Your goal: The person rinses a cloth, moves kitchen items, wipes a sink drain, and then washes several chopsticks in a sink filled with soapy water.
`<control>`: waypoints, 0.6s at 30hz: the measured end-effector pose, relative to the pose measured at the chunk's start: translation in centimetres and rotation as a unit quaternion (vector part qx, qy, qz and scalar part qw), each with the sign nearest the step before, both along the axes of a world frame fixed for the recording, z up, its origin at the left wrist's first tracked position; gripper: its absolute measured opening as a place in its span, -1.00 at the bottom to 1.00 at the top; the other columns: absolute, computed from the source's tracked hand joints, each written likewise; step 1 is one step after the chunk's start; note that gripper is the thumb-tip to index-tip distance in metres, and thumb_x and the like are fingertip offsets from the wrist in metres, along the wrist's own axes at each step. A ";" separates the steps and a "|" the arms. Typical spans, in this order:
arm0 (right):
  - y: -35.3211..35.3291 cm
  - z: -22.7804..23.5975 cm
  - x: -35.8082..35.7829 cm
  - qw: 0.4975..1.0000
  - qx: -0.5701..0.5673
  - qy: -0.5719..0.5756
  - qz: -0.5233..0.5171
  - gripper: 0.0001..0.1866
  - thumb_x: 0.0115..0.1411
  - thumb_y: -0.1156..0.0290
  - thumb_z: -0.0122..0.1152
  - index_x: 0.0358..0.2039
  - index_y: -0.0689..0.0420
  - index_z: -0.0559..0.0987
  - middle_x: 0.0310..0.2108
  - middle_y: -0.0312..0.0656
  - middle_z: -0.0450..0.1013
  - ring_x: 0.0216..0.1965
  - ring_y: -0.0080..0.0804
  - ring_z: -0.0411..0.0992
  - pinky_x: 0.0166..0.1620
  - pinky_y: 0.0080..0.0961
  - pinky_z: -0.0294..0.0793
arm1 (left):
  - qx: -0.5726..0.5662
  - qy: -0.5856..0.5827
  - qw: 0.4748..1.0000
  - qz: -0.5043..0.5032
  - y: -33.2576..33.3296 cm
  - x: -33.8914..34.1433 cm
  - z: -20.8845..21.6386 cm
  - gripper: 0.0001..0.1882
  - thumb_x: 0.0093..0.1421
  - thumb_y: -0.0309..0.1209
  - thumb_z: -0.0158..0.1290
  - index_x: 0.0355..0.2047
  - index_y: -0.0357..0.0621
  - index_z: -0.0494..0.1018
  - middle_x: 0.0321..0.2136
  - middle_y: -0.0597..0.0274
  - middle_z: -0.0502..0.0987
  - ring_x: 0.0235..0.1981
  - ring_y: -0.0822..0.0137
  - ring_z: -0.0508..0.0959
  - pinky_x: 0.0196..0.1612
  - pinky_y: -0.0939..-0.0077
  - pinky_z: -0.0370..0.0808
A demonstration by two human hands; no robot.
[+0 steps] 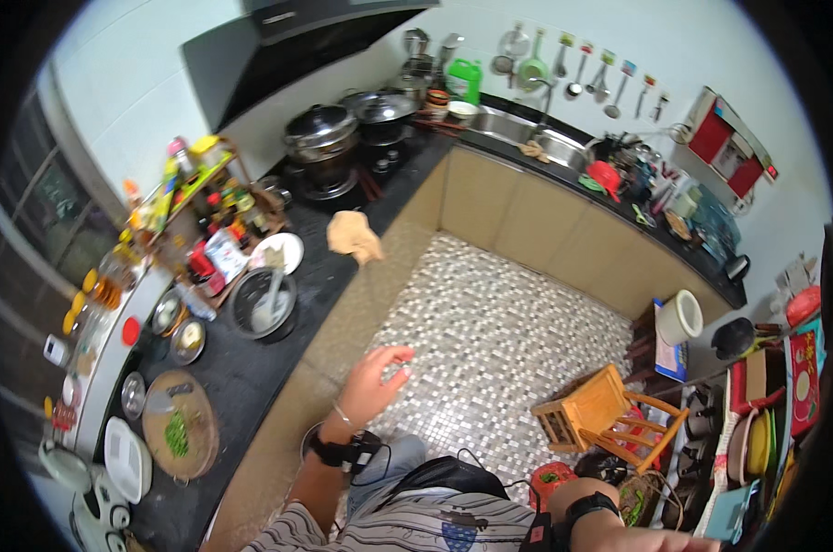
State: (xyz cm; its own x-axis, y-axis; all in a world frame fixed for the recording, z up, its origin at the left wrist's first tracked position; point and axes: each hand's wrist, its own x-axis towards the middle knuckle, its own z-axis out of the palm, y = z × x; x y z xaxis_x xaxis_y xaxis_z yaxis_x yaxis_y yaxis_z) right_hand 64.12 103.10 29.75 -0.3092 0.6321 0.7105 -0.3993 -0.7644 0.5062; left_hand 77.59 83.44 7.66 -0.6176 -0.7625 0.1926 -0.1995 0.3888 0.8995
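My left hand (372, 385) hangs in the air over the tiled floor, beside the counter front. Its fingers are loosely bent and apart, with nothing in them. At the lower right edge of the head view, my right hand (660, 541) reaches toward a crowded shelf rack. The picture's edge cuts it off, so its grip is hidden. Nearest to it are a light-blue flat item (731, 515) on the rack and a basket (651, 497) with greens inside. A red basket (552, 478) holding green and red produce stands close to my right forearm.
A wooden stool (586, 405) lies tipped on the floor. The left counter carries a round cutting board (202, 419) with chopped greens and a knife, a dark pot (262, 317) and a tan cloth (354, 236). Stacked steamer pots (322, 138) sit on the stove.
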 end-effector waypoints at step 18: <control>-24.4 -7.3 -35.8 0.786 0.485 -0.093 -0.372 -0.50 0.05 -0.05 0.11 -0.17 0.10 0.39 -0.05 -0.11 0.23 -0.31 -0.39 0.33 0.01 -0.26 0.26 | 0.183 0.445 0.705 -0.521 -24.8 -29.6 22.5 -0.49 0.14 -0.17 -0.01 0.03 -0.21 0.29 -0.06 -0.04 0.37 0.00 0.21 0.36 -0.06 0.32 0.41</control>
